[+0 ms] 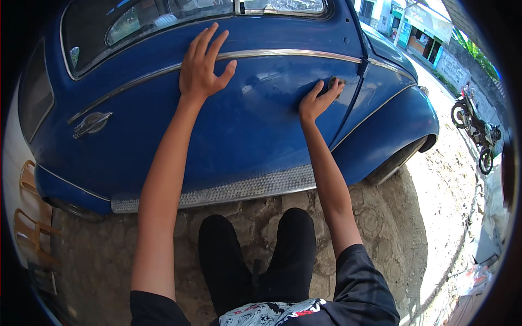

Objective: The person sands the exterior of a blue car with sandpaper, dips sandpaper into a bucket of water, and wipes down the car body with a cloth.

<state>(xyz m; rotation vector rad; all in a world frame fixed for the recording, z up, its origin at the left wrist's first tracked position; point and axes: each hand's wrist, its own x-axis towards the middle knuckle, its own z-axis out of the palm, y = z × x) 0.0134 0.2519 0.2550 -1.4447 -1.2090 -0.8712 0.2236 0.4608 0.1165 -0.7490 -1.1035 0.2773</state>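
Note:
A blue car's door (239, 136) fills the space before me, with a chrome trim strip across its upper part. My left hand (202, 68) lies against the door over that strip, just below the window, fingers spread and holding nothing. Farther right, my right hand (319, 100) is closed on a small dark pad (336, 86), pressed to the door near its front edge. The pad is partly hidden by the fingers, and I cannot tell whether it is a sponge or a folded cloth. The chrome door handle (92, 124) is left of my left hand.
A metal running board (244, 185) runs along the car's bottom, above rough stone paving (239, 217). The front fender (391, 127) bulges out at right. Brown chairs (32, 231) stand at the far left. A motorcycle (477, 127) is parked at the far right.

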